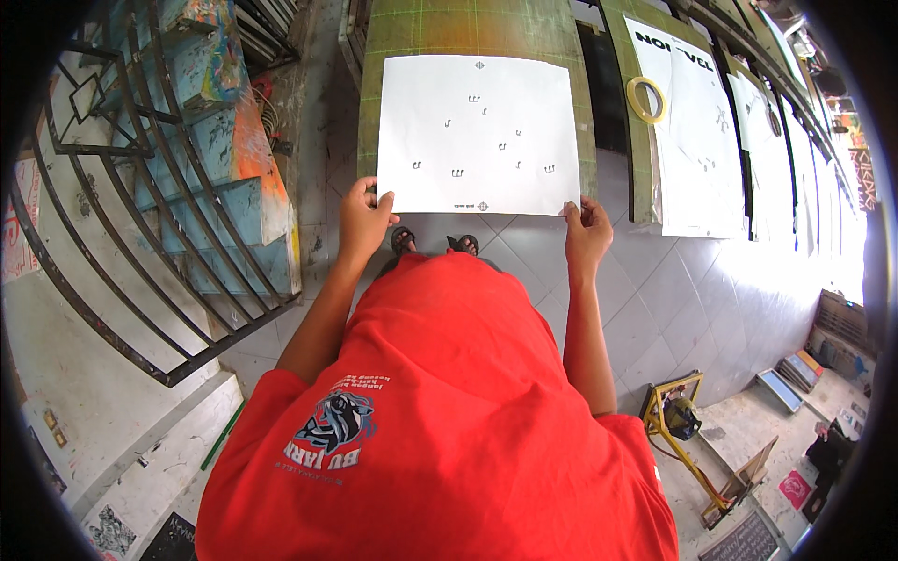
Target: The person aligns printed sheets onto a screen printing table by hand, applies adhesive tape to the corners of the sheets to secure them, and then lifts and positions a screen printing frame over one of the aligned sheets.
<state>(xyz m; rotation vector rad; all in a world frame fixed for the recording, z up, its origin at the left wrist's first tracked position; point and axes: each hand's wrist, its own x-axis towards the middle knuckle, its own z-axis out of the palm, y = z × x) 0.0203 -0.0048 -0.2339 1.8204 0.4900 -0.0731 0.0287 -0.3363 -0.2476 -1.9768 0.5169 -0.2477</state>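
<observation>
A white sheet of paper (477,136) with small scattered black marks and a round crosshair mark at its top and bottom edges is stretched between my hands. My left hand (366,220) pinches its lower left corner, thumb on top. At the lower right corner, my right hand (588,231) grips it the same way. Most of the sheet lies over a green, grid-lined board (468,28) with orange stains, and its near edge reaches the board's end. Fingers under the paper are hidden.
Right of the board, more white printed sheets (697,173) lie on boards in a row, with a yellow tape roll (646,100) on one. A black metal rack (150,234) and paint-stained blue boxes (210,224) stand left. A yellow metal frame (673,439) is at lower right.
</observation>
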